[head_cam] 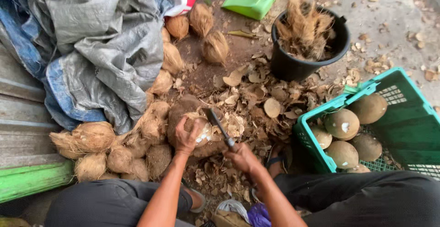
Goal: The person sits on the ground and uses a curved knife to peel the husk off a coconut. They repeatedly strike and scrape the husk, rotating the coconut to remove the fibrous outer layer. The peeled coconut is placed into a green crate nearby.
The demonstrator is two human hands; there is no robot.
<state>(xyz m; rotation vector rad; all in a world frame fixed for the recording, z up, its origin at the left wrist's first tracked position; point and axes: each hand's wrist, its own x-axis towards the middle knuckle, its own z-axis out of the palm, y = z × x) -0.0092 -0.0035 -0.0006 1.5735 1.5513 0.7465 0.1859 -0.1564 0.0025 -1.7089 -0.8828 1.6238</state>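
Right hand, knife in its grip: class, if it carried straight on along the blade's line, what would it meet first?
Probably the coconut under the left hand; the right hand aims its knife there, though depth is unclear.

Far right, a black bucket [293,66] brims with husk fibre; near right, a green crate [412,131] holds peeled coconuts [342,124]; grey tarpaulin [101,39] far left.

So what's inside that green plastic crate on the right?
The green crate holds about six smooth, husked coconuts, some with white nicks. Anything beneath them, and the crate's near corner behind the person's dark trouser leg, is hidden.
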